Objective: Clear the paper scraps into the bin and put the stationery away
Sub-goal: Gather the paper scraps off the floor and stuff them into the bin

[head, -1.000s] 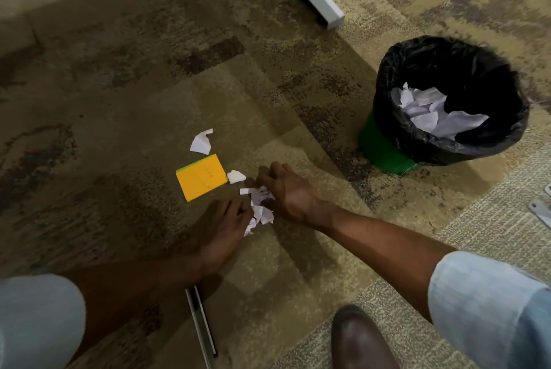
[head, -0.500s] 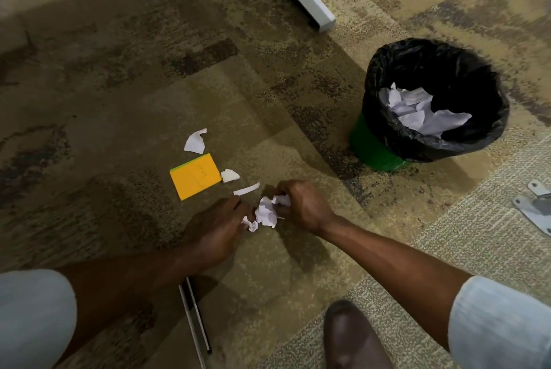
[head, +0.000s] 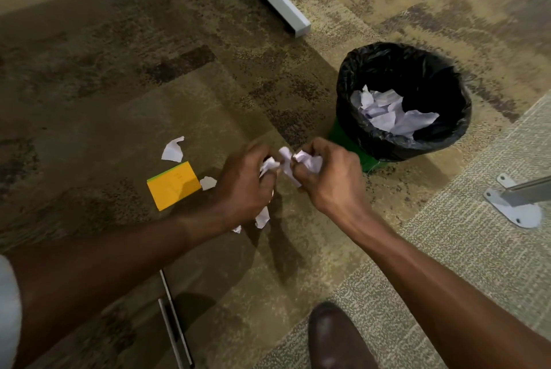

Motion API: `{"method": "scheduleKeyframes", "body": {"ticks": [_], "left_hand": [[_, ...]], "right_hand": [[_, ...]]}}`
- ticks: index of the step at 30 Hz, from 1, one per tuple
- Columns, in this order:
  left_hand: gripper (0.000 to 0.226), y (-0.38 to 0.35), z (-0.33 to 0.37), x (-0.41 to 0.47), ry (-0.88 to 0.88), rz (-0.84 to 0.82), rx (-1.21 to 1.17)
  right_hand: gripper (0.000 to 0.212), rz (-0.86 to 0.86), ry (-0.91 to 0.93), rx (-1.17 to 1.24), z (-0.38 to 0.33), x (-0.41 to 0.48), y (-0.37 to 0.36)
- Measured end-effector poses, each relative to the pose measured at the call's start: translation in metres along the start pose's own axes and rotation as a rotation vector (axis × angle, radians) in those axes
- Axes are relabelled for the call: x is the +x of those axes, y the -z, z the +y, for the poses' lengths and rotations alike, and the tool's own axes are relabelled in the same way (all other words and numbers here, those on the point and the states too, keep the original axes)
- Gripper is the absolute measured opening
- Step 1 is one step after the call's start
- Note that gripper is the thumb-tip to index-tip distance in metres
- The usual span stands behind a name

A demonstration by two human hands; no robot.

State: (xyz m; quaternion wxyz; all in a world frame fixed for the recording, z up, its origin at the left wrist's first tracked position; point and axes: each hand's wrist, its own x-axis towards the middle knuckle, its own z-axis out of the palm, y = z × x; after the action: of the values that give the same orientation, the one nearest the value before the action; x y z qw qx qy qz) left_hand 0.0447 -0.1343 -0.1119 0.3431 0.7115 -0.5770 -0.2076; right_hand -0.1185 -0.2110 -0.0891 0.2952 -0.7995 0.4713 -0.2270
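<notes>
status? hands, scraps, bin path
Left hand and right hand both shut on paper scraps. Loose scraps beside sticky pad. Bin open, path clear.

Carpet (head: 119, 55): sticky pad (head: 173, 186), scraps (head: 172, 150), bin (head: 402, 142).
</notes>
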Motion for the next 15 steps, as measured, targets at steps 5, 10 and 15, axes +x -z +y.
{"method": "scheduleKeyframes", "body": {"ticks": [5,10,15], "left_hand": [[0.009,0.020,0.041,0.047,-0.033,0.133,-0.103],[0.016,0.023,0.093,0.103,-0.098,0.226,-0.181],[0.015,-0.008,0.146,0.141,-0.206,0.246,-0.104]], "right_hand": [[0.019,0.167,-0.014,-0.067,-0.021,0.019,0.061],[0.014,0.286,-0.099,-0.007,-0.015,0.042,0.124],[0.015,0.377,-0.149,-0.028,0.000,0.066,0.162]]}}
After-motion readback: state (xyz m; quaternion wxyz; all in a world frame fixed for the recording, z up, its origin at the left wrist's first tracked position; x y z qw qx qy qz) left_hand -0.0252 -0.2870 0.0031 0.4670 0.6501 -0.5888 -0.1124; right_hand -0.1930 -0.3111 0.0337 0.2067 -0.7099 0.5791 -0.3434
